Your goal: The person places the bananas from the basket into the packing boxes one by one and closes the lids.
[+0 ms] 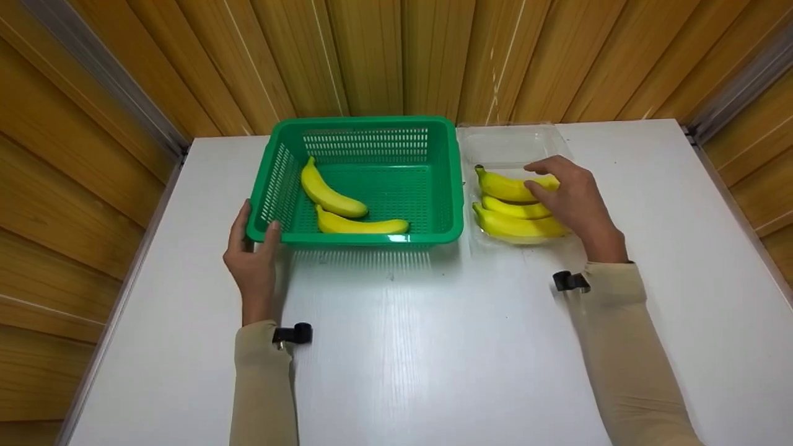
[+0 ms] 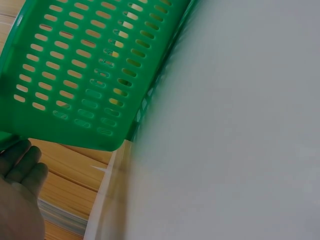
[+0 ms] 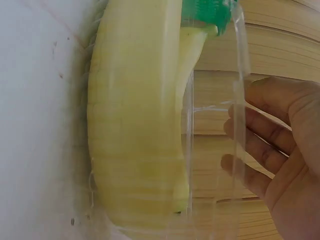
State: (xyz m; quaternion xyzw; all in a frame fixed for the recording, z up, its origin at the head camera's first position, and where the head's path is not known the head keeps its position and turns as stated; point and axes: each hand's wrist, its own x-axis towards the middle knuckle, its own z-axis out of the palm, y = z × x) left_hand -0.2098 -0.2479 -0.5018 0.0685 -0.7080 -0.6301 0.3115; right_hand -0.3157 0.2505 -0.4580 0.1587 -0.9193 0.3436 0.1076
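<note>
Three bananas lie in a tray beside the basket; the right hand, thumb and fingers apart, partly hides them. Stems left, long axes sideways. Left hand grips the basket's rim.

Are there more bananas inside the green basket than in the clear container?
No, the green basket holds two bananas, while the clear container holds three.
</note>
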